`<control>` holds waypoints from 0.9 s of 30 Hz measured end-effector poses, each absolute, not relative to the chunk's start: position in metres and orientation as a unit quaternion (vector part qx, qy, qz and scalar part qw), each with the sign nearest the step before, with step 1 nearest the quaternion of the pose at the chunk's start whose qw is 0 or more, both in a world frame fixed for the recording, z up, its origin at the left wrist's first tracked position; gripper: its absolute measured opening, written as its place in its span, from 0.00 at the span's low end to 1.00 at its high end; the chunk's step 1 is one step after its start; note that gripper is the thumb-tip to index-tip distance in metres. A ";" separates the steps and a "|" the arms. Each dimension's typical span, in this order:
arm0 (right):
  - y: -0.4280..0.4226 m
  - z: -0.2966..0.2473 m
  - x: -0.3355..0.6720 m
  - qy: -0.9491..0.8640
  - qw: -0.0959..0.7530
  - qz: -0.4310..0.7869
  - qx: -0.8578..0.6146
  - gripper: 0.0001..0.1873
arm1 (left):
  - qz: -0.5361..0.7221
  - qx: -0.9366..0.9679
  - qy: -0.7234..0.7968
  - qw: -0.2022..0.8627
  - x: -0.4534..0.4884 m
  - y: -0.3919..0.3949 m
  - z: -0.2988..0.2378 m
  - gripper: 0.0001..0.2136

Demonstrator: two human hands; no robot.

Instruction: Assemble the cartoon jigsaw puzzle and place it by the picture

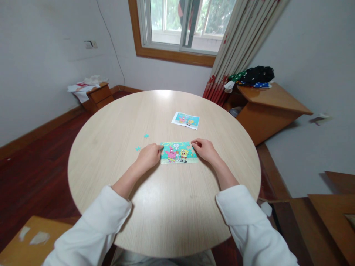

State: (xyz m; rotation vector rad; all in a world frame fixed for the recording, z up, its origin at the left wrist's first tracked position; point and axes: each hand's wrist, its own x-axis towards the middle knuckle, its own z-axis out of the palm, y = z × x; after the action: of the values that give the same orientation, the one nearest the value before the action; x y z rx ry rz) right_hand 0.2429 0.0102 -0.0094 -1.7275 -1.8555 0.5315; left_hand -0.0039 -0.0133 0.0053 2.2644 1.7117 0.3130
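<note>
Head view. A nearly assembled SpongeBob jigsaw puzzle (175, 161) lies flat on the round wood-grain table (172, 207), between the fingertips of the two hands. The left hand (149, 155) is loosely curled, its index finger extended to the puzzle's upper left edge; its thumb cannot be made out. The right hand (205, 149) has thumb and index finger drawn close together at the upper right corner; whether a piece is pinched there cannot be told. Small beige patches beside the right fingertips suggest unfilled gaps. The step in hand is judged to be the seating of pieces in that corner; it calls for matching a piece's outline to a gap and pressing it level while the left finger steadies the sheet.

Orientation: the puzzle's long axis runs from the left fingers to the right; its figures stand upright, heads away from the wearer. Beyond both hands' fingers, a printed reference picture (186, 120) lies aslant, right end nearer. One loose turquoise piece (138, 149) lies just left of the left hand, another turquoise piece (146, 136) beyond its knuckles.
</note>
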 end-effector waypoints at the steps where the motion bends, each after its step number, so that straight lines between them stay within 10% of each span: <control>1: 0.010 -0.009 0.243 -0.690 0.273 0.198 -0.641 0.11 | 0.110 0.785 0.592 0.144 -0.004 -0.013 0.004 0.15; 27: 0.012 -0.013 0.243 -0.692 0.280 0.199 -0.635 0.11 | 0.190 0.758 0.597 0.182 -0.006 -0.001 -0.010 0.06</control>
State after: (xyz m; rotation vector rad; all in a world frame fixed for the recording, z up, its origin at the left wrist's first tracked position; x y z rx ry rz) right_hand 0.2429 0.0117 -0.0127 -1.7023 -1.8565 0.5330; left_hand -0.0057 -0.0014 -0.0098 2.1395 1.6834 0.5359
